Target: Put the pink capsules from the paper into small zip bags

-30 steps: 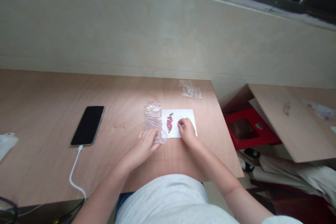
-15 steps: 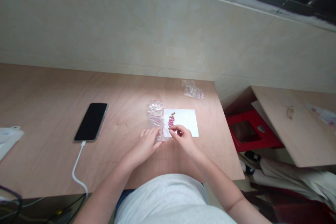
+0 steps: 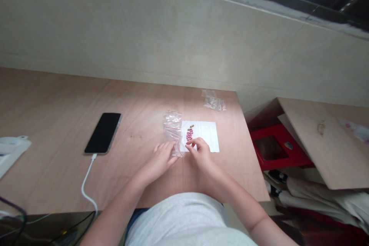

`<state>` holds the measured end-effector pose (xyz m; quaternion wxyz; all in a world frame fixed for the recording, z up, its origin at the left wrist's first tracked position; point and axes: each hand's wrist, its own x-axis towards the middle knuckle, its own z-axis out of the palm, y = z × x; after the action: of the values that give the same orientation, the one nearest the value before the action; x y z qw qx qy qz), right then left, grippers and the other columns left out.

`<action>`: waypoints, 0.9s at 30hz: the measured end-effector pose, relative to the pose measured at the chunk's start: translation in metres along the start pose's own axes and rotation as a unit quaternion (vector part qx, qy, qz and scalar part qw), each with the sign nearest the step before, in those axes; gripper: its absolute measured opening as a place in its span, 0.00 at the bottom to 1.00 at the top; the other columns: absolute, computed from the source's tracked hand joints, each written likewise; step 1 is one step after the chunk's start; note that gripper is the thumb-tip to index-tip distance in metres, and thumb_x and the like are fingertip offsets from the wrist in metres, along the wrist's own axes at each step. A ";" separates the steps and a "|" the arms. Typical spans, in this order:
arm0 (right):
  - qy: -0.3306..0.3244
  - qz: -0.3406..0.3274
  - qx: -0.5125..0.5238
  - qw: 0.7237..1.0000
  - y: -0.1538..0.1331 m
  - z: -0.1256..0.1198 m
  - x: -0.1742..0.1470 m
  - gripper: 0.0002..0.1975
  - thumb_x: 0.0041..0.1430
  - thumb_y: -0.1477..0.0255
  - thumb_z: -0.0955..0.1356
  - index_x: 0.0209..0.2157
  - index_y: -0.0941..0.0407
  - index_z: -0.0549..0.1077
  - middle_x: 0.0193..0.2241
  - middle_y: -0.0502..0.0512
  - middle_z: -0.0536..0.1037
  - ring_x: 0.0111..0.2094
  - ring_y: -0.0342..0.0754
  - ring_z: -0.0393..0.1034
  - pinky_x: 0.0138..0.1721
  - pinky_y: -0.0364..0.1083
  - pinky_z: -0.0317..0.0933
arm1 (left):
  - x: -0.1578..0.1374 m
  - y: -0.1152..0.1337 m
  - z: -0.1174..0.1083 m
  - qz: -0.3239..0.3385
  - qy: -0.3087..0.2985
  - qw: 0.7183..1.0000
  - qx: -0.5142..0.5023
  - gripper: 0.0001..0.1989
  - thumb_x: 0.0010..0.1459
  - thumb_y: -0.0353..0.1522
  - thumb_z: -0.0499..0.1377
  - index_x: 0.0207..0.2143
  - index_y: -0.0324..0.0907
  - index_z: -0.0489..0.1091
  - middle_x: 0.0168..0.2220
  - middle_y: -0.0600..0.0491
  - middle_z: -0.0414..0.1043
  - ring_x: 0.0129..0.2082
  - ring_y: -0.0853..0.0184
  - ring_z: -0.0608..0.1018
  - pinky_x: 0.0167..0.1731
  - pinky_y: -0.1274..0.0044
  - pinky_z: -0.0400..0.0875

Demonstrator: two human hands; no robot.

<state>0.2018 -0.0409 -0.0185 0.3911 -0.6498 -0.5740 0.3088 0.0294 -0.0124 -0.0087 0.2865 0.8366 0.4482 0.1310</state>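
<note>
My left hand [image 3: 165, 157] holds the near edge of a small clear zip bag [image 3: 178, 149] between thumb and fingers, flat on the table. More clear zip bags [image 3: 173, 125] with red seal lines lie overlapped just beyond it. My right hand [image 3: 201, 153] is closed in a pinch above the near left part of a white paper sheet [image 3: 209, 134]. Whatever sits between its fingertips is too small to make out. Several pink pills [image 3: 189, 134] are clustered on the paper right by those fingertips. Dark gold capsules [image 3: 190, 127] lie just behind the pills.
A black phone [image 3: 103, 133] with a white charging cable [image 3: 83, 186] lies to the left. Other clear bags [image 3: 213, 102] rest near the table's back right corner. A white object [image 3: 13, 152] is at the far left. Beyond the table's right edge are a red box [image 3: 271, 148] and a person's legs [image 3: 314, 200].
The view has shifted slightly. My left hand stays on the bag, and my right hand keeps its pinch beside the pink pills with hardly any movement.
</note>
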 end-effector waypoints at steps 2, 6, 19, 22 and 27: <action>-0.022 -0.011 0.033 0.999 -0.013 -0.002 -0.004 0.04 0.50 0.72 0.66 0.29 0.54 0.72 0.26 0.51 0.69 0.31 0.44 0.63 0.35 0.44 0.57 | 0.001 0.000 0.002 0.002 -0.006 1.000 0.000 0.17 0.52 0.34 0.55 0.45 0.43 0.59 0.43 0.49 0.68 0.43 0.60 0.69 0.45 0.68 0.59; -0.032 0.012 0.074 0.997 -0.013 -0.001 -0.001 0.06 0.50 0.70 0.65 0.32 0.55 0.71 0.26 0.51 0.70 0.29 0.44 0.63 0.31 0.42 0.58 | 0.003 -0.003 0.004 -0.003 -0.006 1.000 0.000 0.17 0.52 0.34 0.54 0.45 0.42 0.59 0.42 0.49 0.68 0.43 0.60 0.69 0.43 0.68 0.59; 0.031 0.094 -0.077 0.992 0.040 0.012 0.034 0.02 0.46 0.75 0.64 0.25 0.57 0.68 0.23 0.51 0.69 0.26 0.44 0.63 0.29 0.43 0.56 | 0.002 -0.003 -0.001 -0.004 -0.003 1.000 -0.007 0.19 0.52 0.35 0.54 0.47 0.42 0.58 0.42 0.48 0.68 0.43 0.60 0.69 0.45 0.67 0.58; 0.022 0.120 -0.053 0.991 0.039 0.010 0.037 0.01 0.45 0.75 0.64 0.23 0.57 0.67 0.21 0.50 0.68 0.23 0.43 0.62 0.27 0.42 0.55 | 0.002 -0.005 0.000 -0.003 -0.003 1.000 -0.006 0.18 0.52 0.35 0.54 0.47 0.41 0.58 0.43 0.48 0.68 0.44 0.60 0.69 0.45 0.67 0.58; 0.034 0.121 -0.023 0.992 0.021 0.000 0.035 0.03 0.47 0.74 0.63 0.23 0.57 0.67 0.21 0.50 0.70 0.24 0.43 0.63 0.27 0.42 0.56 | 0.002 -0.004 0.000 -0.005 0.000 1.000 -0.011 0.18 0.52 0.34 0.55 0.46 0.43 0.58 0.43 0.49 0.68 0.44 0.60 0.69 0.45 0.67 0.59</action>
<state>0.2178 -0.0072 -0.0353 0.3550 -0.7337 -0.4842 0.3183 0.0276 -0.0091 -0.0111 0.2959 0.8311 0.4513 0.1344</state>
